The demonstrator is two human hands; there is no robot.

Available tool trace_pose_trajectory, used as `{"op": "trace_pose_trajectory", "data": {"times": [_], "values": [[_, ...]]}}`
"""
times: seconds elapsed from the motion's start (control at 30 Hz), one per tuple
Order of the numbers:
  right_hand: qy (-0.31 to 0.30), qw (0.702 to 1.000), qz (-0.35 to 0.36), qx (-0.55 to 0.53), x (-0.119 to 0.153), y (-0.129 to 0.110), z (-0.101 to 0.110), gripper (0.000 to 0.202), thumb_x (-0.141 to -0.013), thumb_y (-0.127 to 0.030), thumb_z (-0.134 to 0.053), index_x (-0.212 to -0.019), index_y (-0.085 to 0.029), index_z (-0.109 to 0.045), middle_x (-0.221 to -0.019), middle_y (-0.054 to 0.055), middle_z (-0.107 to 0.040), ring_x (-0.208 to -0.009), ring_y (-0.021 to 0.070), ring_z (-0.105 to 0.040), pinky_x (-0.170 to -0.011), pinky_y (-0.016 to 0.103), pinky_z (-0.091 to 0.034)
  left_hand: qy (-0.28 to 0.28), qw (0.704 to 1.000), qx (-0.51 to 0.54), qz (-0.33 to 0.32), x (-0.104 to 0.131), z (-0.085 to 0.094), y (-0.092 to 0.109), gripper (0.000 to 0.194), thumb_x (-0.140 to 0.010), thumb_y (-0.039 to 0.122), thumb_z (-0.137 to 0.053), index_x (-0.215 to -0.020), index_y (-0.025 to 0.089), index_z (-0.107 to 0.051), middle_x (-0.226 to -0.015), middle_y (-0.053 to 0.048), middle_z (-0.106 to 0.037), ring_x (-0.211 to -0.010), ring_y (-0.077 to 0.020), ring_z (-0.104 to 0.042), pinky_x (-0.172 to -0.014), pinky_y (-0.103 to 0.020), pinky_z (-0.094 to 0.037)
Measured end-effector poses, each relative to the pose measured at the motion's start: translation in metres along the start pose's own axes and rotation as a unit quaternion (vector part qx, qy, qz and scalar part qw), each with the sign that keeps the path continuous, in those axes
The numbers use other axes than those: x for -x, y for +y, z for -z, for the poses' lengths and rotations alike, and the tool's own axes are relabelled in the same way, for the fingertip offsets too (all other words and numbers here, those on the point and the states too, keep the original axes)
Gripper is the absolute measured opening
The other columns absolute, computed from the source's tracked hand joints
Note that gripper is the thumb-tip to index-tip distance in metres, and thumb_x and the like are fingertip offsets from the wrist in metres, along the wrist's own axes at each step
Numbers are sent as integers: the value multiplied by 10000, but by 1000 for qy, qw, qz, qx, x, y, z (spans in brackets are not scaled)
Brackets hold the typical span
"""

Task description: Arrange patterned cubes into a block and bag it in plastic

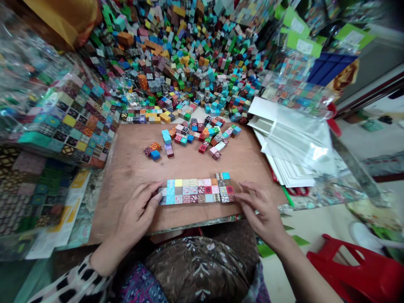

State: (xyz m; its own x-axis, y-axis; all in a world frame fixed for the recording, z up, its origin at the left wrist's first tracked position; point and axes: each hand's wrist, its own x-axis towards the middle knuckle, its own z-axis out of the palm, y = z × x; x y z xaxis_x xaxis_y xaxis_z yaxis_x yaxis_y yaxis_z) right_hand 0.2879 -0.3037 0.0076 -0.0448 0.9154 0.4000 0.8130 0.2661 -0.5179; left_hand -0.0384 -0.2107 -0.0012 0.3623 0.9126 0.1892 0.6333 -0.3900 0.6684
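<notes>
Cubes (pixel 195 191), printed, square-faced, rowed | left hand (pixel 139 206), right hand (pixel 261 210) loosely open at row ends | wooden board (pixel 128 158)

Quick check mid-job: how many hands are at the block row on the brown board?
2: the left hand at the left end of the block row, the right hand at its right end. No other hand shows.

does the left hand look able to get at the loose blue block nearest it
Probably yes: only bare brown board shows between the left hand and the blue block.
</notes>
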Motion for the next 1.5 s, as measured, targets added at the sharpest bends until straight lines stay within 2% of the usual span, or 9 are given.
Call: {"op": "trace_pose_trajectory", "data": {"times": [0.07,0.17,0.37,0.53,0.73,0.9,1.1,1.33,1.5], "values": [[18,1000,17,13,6,-2,3,288,-856,-112,-531,-1028,-290,-680,-1194,78,-626,-1152,280,-573,-967,535,-477,2,1000,-3,-7,0,-1,-1,348,-975,393,-436,-1199,217,-635,-1108,-54,-679,-1008,-204,-648,-921,-366,-542],[35,998,40,26,8,-6,5,307,-828,-68,-547,-1022,-278,-660,-1191,81,-627,-1144,280,-569,-951,539,-480,3,1000,-9,-11,0,-2,-3,347,-977,394,-435,-1200,213,-629,-1108,-58,-676,-1008,-202,-643,-918,-365,-540],[28,996,68,47,2,-3,-7,323,-823,-49,-558,-1052,-260,-643,-1167,93,-615,-1122,274,-556,-936,540,-488,2,1000,-9,-17,0,-2,-1,345,-979,389,-441,-1203,204,-626,-1090,-59,-679,-989,-195,-649,-908,-342,-535],[20,997,63,34,-1,-2,-12,315,-830,-53,-558,-1058,-252,-644,-1121,91,-634,-1106,267,-564,-941,527,-493,1,1000,-6,-15,0,-2,0,338,-977,386,-447,-1201,205,-625,-1087,-56,-682,-986,-197,-651,-896,-334,-535],[11,997,74,29,-6,-14,-12,289,-830,-48,-559,-1037,-236,-634,-1177,93,-619,-1125,266,-549,-963,546,-478,5,999,-12,-30,-1,-2,1,335,-978,370,-453,-1191,188,-636,-1071,-57,-684,-969,-189,-652,-888,-319,-535],[-7,996,77,40,-7,-17,-17,223,-829,-33,-545,-966,-184,-637,-1144,124,-634,-1126,278,-543,-961,541,-473,8,999,-9,-42,-1,-2,1,330,-981,346,-455,-1189,173,-643,-1063,-61,-686,-958,-184,-657,-883,-306,-536],[4,996,78,46,-15,-30,-14,211,-833,-27,-545,-953,-164,-651,-1178,135,-624,-1117,279,-532,-973,542,-462,13,998,-7,-53,0,-2,0,324,-983,329,-465,-1189,155,-644,-1066,-69,-678,-973,-178,-653,-893,-296,-530],[4,994,104,44,-15,-27,-34,228,-845,-3,-532,-969,-156,-647,-1155,137,-634,-1164,287,-509,-965,537,-481,11,998,-1,-54,0,-3,1,320,-983,334,-465,-1189,163,-640,-1063,-70,-681,-977,-180,-652,-874,-297,-536],[1,994,98,43,-20,-32,-33,214,-840,-14,-541,-940,-173,-644,-1191,123,-623,-1166,290,-506,-969,552,-475,11,998,-3,-56,-1,-2,1,320,-983,328,-468,-1185,153,-644,-1041,-67,-679,-962,-174,-652,-873,-290,-534]]}}
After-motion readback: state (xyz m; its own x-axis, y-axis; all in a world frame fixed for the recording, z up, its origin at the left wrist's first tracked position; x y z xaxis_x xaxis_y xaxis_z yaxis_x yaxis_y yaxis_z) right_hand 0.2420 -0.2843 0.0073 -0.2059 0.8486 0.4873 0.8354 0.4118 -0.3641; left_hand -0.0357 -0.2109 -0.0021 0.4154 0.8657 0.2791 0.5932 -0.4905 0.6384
